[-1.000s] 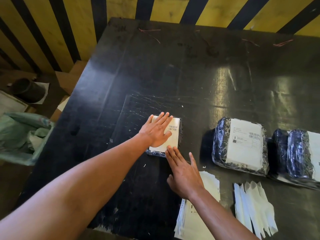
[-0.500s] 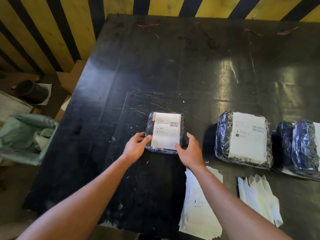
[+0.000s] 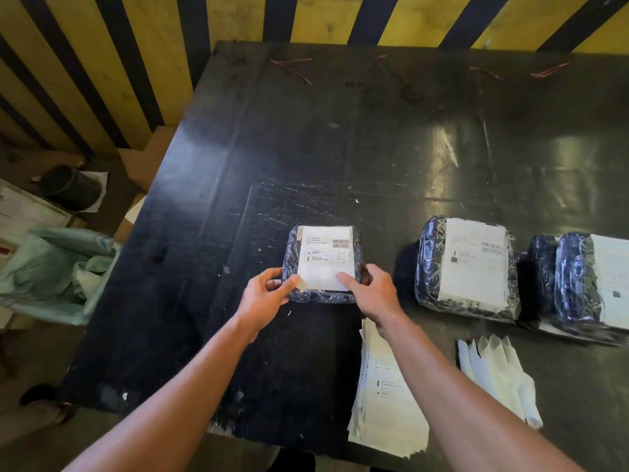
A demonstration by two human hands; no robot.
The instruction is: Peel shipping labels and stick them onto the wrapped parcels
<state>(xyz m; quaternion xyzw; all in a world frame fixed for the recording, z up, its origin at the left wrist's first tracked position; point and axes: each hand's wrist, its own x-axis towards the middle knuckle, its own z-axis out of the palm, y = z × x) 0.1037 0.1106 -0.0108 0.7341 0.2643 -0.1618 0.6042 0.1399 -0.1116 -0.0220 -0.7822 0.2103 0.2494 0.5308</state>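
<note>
Both hands are clamped on a small wrapped parcel [image 3: 323,264] sitting near the front-middle of a scuffed black table [image 3: 306,148]: the left hand [image 3: 263,298] grips its lower-left corner and the right hand [image 3: 374,294] its lower-right, thumbs pressed onto the bottom edge of the white label [image 3: 325,257] stuck on top. The parcel is a lumpy rounded block in shiny dark plastic wrap, kinda crinkly. Off to the right, apart from it, there's a bigger labelled parcel [image 3: 468,267], and past that two more wrapped parcels [image 3: 578,284] crowded together at the frame's right edge. Just under the right wrist lies a messy stack of label sheets [image 3: 384,396] hanging a bit over the table's front edge, with a fan of peeled backing strips [image 3: 497,373] beside it. The far and left parts of the tabletop are bare, just scratches and a few reddish threads [image 3: 292,66]. Past the left edge on the floor: a green sack [image 3: 51,267] and a dark bucket [image 3: 71,187]. The yellow-and-black striped wall [image 3: 102,63] sits right behind.
</note>
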